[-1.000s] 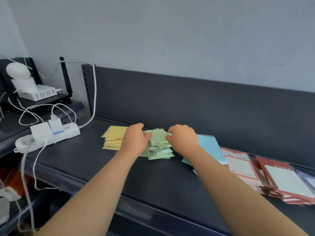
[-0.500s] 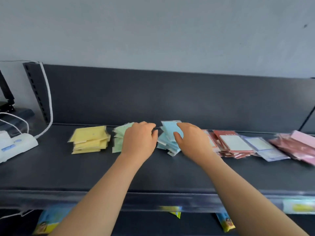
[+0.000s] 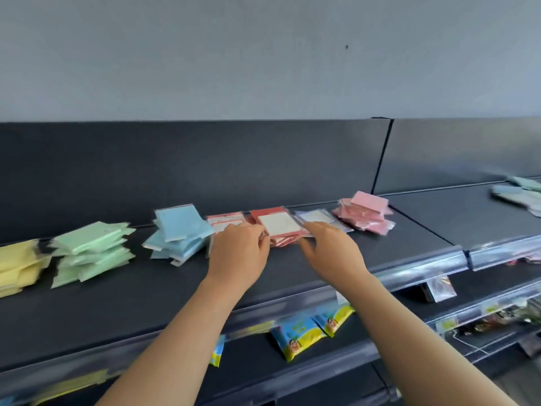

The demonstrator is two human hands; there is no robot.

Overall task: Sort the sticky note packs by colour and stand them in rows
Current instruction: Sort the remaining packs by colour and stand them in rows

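Left hand (image 3: pixel 238 254), right hand (image 3: pixel 330 250) flank one red pile (image 3: pixel 281 224) among seven; grips unclear

Bare shelf (image 3: pixel 146 303) lies open behind both wrists; blue stack (image 3: pixel 178 232) sits just left of the left hand (image 3: pixel 238 253), and pink stack (image 3: pixel 366 215) right of the right hand (image 3: pixel 330 253).

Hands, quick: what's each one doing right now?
Left hand: curled against the red packs; grip cannot be told.
Right hand: open, touching the same packs.
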